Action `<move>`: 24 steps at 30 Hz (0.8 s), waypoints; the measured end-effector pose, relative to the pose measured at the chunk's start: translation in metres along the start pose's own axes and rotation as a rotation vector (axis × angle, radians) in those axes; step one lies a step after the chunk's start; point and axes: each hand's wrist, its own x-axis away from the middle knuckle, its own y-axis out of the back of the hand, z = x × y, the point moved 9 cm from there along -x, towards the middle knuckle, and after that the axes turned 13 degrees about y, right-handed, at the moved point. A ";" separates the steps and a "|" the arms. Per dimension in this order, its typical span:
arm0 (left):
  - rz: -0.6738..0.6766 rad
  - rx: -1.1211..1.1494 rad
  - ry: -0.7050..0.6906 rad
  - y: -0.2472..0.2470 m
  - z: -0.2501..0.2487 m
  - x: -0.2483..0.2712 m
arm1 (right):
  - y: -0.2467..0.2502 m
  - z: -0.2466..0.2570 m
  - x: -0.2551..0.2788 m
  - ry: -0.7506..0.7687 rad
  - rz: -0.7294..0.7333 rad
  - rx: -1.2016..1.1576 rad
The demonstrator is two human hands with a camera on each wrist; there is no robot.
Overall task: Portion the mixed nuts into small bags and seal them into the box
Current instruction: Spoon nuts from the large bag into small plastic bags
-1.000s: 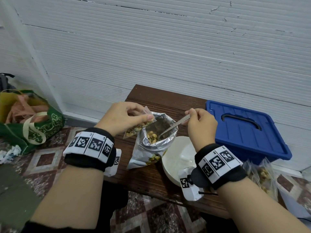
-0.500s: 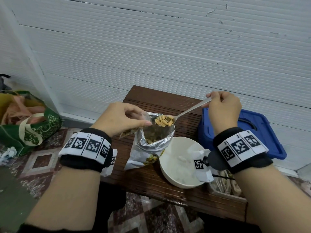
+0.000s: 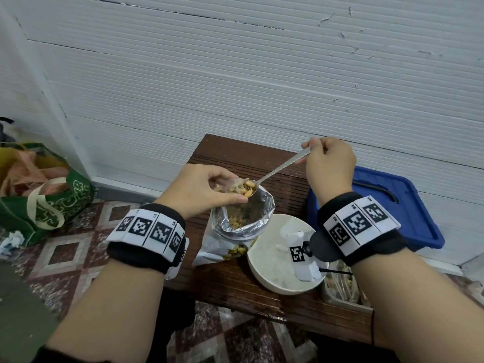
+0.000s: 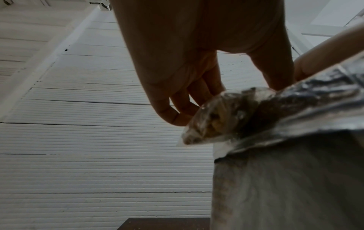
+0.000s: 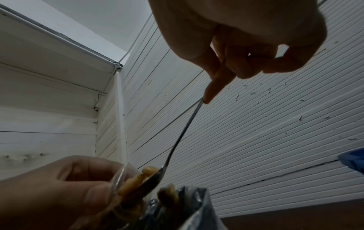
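A large foil bag of mixed nuts [image 3: 243,221] stands open on the dark wooden bench [image 3: 235,281]. My left hand [image 3: 201,189] pinches a small clear bag [image 4: 212,118] open just above the foil bag's mouth. My right hand [image 3: 327,161] grips the handle of a metal spoon [image 3: 282,166]. Its bowl, heaped with nuts [image 3: 247,189], is tilted at the small bag's opening [image 5: 122,175]. In the right wrist view the spoon [image 5: 183,133] runs down from my fingers to the small bag. The blue lidded box [image 3: 392,210] sits at the right.
A white bowl [image 3: 264,260] stands on the bench right of the foil bag. Filled small bags [image 3: 340,284] lie in a tray at the bench's right end. A green cloth bag [image 3: 44,197] sits on the tiled floor at left. A white ribbed wall rises behind.
The right hand lifted the spoon out of the foil bag loaded with nuts, then swung it left to the small bag held by the left hand.
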 end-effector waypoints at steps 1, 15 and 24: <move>0.000 -0.008 0.001 -0.001 0.000 0.000 | -0.001 0.001 0.001 0.002 0.003 0.002; -0.027 -0.012 -0.045 -0.007 -0.009 0.002 | 0.000 0.007 0.005 -0.008 -0.032 -0.063; -0.119 -0.015 -0.126 -0.006 -0.022 0.006 | 0.009 0.017 0.002 0.061 -0.083 -0.097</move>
